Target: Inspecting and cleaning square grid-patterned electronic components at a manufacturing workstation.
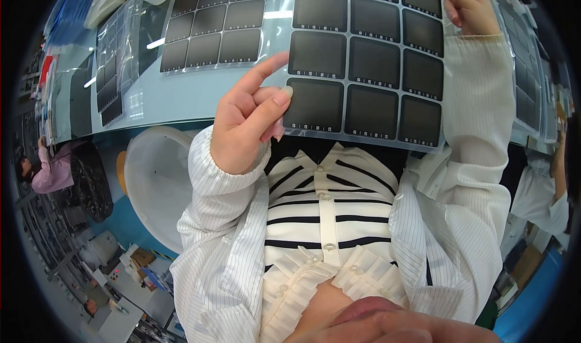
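At the lower left corner of the clear sheet [363, 58], the fingers [275, 98] of the left hand [245, 125] pinch the sheet's edge: the thumb lies on the face of the bottom-left dark square [315, 104], the forefinger points up along the left edge, and the remaining fingers curl behind. At the upper right corner, the right hand [466, 7] grips the same sheet, its fingers closed over the edge; how the fingertips sit behind the sheet cannot be told. The sheet is held up between both hands, above the near edge of the pale blue surface [181, 98] and in front of the chest. It carries a grid of dark rounded squares in rows and columns. Both forearms wear white pin-striped sleeves [478, 137].

A second sheet [215, 25] of dark squares lies flat on the surface to the left, and a third [115, 65] lies farther left. A white round seat [157, 182] stands below the surface edge.
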{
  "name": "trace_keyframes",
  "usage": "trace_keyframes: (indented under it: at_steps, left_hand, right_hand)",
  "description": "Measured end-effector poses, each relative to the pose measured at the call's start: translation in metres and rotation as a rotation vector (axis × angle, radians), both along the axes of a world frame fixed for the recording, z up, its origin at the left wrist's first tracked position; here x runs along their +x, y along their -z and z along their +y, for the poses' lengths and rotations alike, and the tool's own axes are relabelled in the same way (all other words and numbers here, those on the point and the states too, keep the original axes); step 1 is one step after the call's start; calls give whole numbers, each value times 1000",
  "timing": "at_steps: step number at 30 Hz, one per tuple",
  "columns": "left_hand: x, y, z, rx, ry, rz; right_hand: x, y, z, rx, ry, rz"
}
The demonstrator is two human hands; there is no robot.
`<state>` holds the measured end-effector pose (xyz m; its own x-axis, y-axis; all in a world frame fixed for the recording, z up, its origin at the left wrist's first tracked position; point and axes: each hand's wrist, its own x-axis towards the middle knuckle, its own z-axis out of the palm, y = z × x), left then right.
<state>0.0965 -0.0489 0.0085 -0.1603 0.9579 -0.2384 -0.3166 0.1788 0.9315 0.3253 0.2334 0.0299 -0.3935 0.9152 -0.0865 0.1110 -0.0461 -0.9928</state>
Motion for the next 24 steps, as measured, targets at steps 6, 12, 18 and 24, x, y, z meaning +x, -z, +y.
trace_keyframes:
  at_steps: [6, 12, 18, 24]
  left_hand:
    - [9, 21, 5, 96, -15, 393]
    - [6, 26, 9, 206, -84, 1047]
    - [5, 27, 4, 257, -83, 1280]
    - [-7, 29, 5, 422, -250, 1415]
  right_hand:
    - [-18, 49, 10, 260, 158, -175]
    - [-7, 25, -12, 890, 183, -531]
    - [48, 17, -11, 1129, 377, -1244]
    - [55, 47, -6, 719, 153, -1022]
